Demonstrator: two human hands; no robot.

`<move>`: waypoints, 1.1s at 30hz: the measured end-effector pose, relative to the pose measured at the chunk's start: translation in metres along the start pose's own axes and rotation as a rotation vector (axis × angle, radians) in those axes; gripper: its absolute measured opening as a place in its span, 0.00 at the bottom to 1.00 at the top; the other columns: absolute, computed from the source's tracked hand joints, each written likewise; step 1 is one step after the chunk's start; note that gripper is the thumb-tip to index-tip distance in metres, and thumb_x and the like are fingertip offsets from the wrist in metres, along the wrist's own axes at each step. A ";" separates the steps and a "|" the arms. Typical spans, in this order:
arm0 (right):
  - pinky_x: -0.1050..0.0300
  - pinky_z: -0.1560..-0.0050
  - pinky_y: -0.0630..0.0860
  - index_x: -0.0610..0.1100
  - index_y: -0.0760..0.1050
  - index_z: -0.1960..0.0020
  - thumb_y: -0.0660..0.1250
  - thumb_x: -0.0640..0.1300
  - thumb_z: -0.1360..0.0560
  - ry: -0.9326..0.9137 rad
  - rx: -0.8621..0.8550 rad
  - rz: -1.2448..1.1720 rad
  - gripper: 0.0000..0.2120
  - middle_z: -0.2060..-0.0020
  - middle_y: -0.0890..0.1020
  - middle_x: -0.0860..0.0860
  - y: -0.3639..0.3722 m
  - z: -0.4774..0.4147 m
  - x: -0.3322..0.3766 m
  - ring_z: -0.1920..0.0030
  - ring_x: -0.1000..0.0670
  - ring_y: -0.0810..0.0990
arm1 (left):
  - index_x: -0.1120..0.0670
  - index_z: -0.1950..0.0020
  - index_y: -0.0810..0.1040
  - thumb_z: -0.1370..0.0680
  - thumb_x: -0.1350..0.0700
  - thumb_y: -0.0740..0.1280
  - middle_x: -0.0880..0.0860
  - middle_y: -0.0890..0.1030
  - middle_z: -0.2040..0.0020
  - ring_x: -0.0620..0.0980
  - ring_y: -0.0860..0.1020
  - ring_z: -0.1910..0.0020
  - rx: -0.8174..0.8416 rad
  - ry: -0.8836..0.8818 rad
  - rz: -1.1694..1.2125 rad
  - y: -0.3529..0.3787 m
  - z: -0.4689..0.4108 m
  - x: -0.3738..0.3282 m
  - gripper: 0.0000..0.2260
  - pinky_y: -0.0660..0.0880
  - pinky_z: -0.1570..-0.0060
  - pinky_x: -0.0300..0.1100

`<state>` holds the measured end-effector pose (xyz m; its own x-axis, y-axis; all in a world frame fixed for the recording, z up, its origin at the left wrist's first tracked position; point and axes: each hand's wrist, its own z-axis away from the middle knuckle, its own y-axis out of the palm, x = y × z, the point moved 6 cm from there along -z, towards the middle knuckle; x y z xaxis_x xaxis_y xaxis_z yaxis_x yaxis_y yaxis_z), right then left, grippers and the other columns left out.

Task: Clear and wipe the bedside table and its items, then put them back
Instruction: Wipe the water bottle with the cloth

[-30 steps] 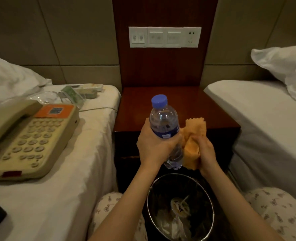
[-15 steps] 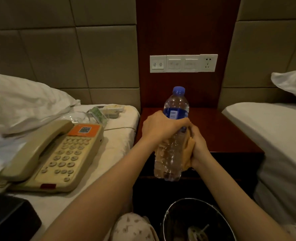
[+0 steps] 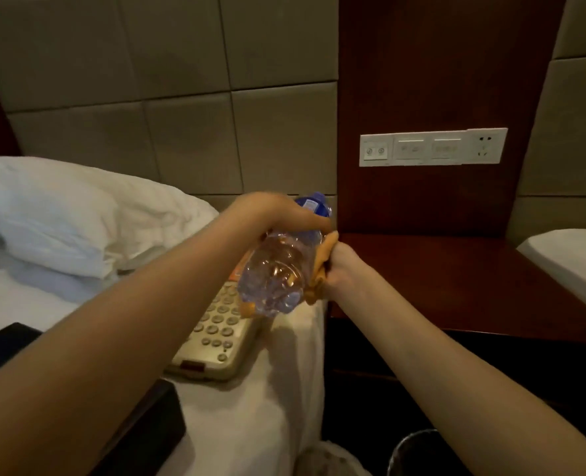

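A clear plastic water bottle (image 3: pixel 274 273) with a blue cap and label is tilted, its base toward me, over the left bed's edge. My left hand (image 3: pixel 278 213) grips its upper part from above. My right hand (image 3: pixel 341 266) holds an orange cloth (image 3: pixel 319 269) pressed against the bottle's right side; a bit of cloth shows under the base. The dark red wooden bedside table (image 3: pixel 456 280) lies to the right with a bare top. A beige telephone (image 3: pixel 216 334) lies on the left bed, partly hidden behind the bottle and my left arm.
The left bed (image 3: pixel 267 389) holds a white pillow (image 3: pixel 61 214) and a black object (image 3: pixel 140 427) at its near edge. A switch and socket panel (image 3: pixel 432 147) sits on the wooden wall above the table. A second bed (image 3: pixel 573 255) is at right. A bin rim (image 3: pixel 418 451) shows below.
The bottle has moved left from over the table to over the left bed and tipped from upright to base toward me. Both hands went with it; the view turned left.
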<state>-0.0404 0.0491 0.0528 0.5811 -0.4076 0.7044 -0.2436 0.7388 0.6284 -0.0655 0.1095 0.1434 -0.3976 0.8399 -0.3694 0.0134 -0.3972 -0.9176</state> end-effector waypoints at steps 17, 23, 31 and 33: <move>0.66 0.70 0.75 0.39 0.70 0.63 0.55 0.40 0.20 0.020 0.110 0.383 0.13 0.75 0.75 0.46 0.131 -0.057 -0.068 0.80 0.52 0.72 | 0.57 0.42 0.69 0.27 0.49 0.69 0.57 0.79 0.52 0.54 0.78 0.56 -0.066 -0.249 0.484 -0.059 0.007 0.188 0.19 0.75 0.50 0.47; 0.51 0.49 0.80 0.40 0.76 0.53 0.57 0.47 0.19 -0.025 -0.032 0.334 0.13 0.64 0.78 0.45 0.102 -0.072 -0.045 0.64 0.48 0.77 | 0.58 0.38 0.65 0.28 0.54 0.72 0.58 0.76 0.52 0.57 0.76 0.50 -0.101 -0.374 0.347 -0.043 0.001 0.224 0.24 0.72 0.47 0.49; 0.54 0.37 0.73 0.39 0.72 0.39 0.50 0.47 0.17 0.012 -0.020 0.379 0.17 0.63 0.73 0.44 0.103 -0.064 -0.055 0.64 0.49 0.72 | 0.60 0.29 0.65 0.33 0.53 0.76 0.61 0.73 0.35 0.60 0.74 0.38 -0.123 -0.489 0.049 -0.025 -0.009 0.258 0.36 0.72 0.42 0.50; 0.53 0.37 0.73 0.41 0.72 0.40 0.50 0.48 0.18 -0.033 -0.074 0.462 0.17 0.58 0.76 0.43 0.101 -0.068 -0.053 0.58 0.47 0.76 | 0.61 0.27 0.60 0.30 0.56 0.74 0.64 0.69 0.32 0.62 0.70 0.35 -0.014 -0.528 0.106 -0.017 -0.008 0.262 0.36 0.70 0.38 0.52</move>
<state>-0.0431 0.1817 0.0570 0.3995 -0.0433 0.9157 -0.4143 0.8825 0.2225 -0.1625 0.3392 0.0615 -0.8009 0.4936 -0.3390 0.0890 -0.4617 -0.8825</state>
